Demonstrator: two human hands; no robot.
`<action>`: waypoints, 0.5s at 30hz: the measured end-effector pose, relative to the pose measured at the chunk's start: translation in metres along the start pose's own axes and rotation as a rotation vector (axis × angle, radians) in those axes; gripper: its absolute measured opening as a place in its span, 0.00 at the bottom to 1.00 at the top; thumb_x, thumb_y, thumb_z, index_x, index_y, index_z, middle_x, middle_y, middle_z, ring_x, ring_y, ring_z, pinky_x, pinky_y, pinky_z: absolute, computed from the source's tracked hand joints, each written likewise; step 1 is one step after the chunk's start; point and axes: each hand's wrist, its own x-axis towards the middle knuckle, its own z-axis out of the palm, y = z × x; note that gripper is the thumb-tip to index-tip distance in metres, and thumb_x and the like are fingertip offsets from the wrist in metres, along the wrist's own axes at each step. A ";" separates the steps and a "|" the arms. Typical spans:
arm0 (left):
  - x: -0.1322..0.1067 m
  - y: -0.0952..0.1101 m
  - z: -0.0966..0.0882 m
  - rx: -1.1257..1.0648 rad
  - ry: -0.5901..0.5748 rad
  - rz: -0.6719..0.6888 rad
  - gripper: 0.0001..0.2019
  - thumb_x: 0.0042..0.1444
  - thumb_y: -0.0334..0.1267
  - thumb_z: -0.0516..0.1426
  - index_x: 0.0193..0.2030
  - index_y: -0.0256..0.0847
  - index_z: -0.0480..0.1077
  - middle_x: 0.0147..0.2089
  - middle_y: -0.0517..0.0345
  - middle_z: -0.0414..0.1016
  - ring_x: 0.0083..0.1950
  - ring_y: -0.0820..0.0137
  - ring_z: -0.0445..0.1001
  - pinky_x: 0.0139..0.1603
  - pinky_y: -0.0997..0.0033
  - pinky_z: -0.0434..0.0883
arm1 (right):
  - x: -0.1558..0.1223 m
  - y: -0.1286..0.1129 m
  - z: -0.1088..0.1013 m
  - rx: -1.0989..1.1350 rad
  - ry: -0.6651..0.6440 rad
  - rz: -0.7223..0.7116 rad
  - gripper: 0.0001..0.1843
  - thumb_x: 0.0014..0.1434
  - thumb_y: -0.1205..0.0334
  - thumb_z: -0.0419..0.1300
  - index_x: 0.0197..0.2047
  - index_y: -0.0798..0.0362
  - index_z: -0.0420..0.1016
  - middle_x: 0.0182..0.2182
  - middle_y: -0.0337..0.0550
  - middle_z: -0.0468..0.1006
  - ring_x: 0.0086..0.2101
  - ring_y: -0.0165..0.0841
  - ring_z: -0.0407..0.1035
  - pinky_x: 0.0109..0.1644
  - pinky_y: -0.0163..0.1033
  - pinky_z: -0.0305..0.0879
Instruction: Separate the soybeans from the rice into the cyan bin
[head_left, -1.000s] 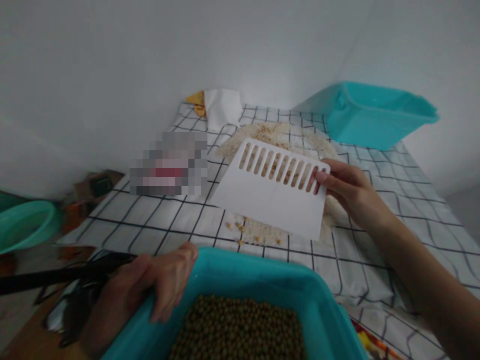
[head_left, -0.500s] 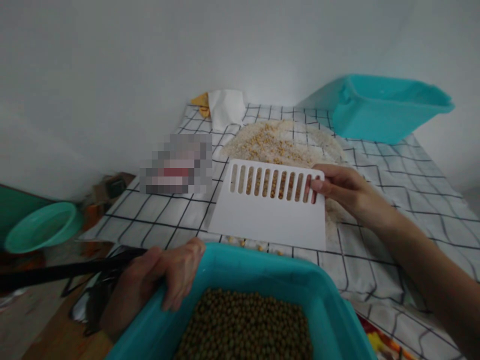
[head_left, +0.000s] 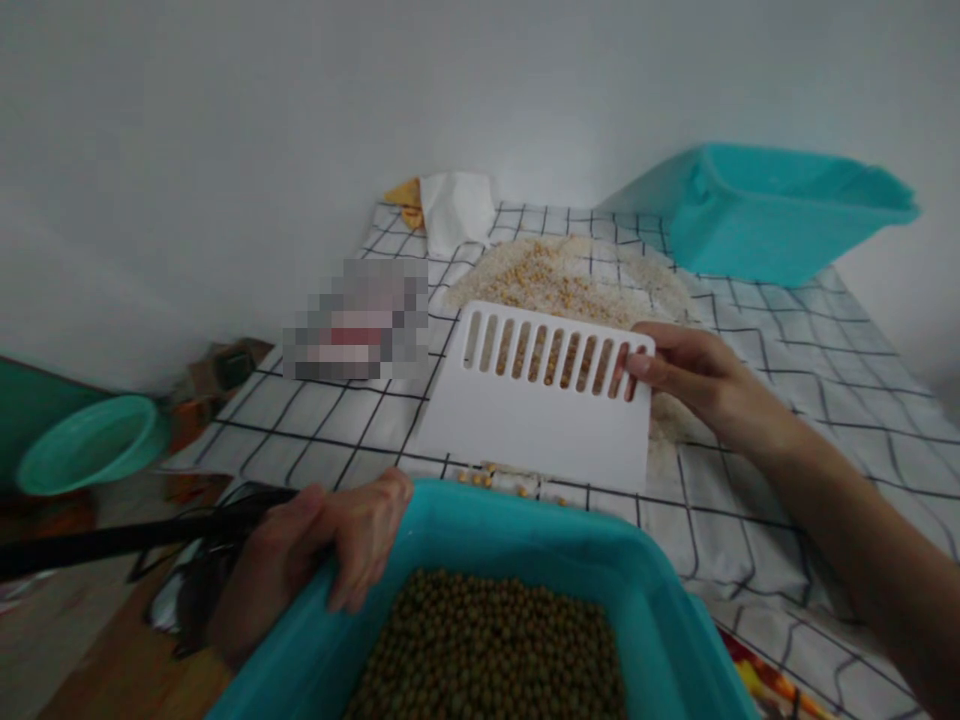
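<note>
The left hand (head_left: 360, 540) clamps the rim of the tub (head_left: 517, 535) at ten o'clock. The right hand (head_left: 675, 370) pinches the scraper (head_left: 532, 425) by its two o'clock corner, twelve o'clock from the tub, grain (head_left: 544, 268) beyond.

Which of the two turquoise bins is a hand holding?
The nearer bin, containing round greenish-brown pieces: the left hand grips its rim. The far-right bin is untouched.

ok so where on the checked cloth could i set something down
Bare checked cloth shows between the far tub and right forearm, and between the blurred item and left hand. The middle is crowded: spread grain, slotted white scraper, right hand.
</note>
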 end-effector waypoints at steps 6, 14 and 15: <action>0.018 0.006 0.019 0.031 0.102 -0.042 0.27 0.67 0.56 0.47 0.19 0.52 0.71 0.14 0.56 0.69 0.26 0.56 0.70 0.45 0.48 0.72 | 0.001 -0.004 0.004 0.004 -0.064 -0.014 0.18 0.68 0.49 0.65 0.33 0.53 0.77 0.27 0.40 0.77 0.28 0.30 0.71 0.30 0.34 0.67; 0.003 0.003 0.009 0.000 0.074 -0.044 0.32 0.71 0.55 0.43 0.17 0.50 0.69 0.13 0.57 0.69 0.22 0.59 0.68 0.45 0.49 0.73 | 0.000 -0.003 0.003 0.002 -0.044 -0.019 0.18 0.68 0.49 0.64 0.32 0.54 0.77 0.27 0.39 0.77 0.28 0.29 0.71 0.31 0.33 0.68; -0.001 0.001 0.006 0.002 0.067 -0.039 0.34 0.72 0.55 0.40 0.16 0.49 0.67 0.13 0.58 0.69 0.21 0.61 0.68 0.45 0.50 0.74 | 0.000 -0.003 0.003 -0.004 -0.043 -0.016 0.18 0.68 0.49 0.64 0.32 0.53 0.77 0.27 0.40 0.77 0.28 0.29 0.71 0.31 0.33 0.68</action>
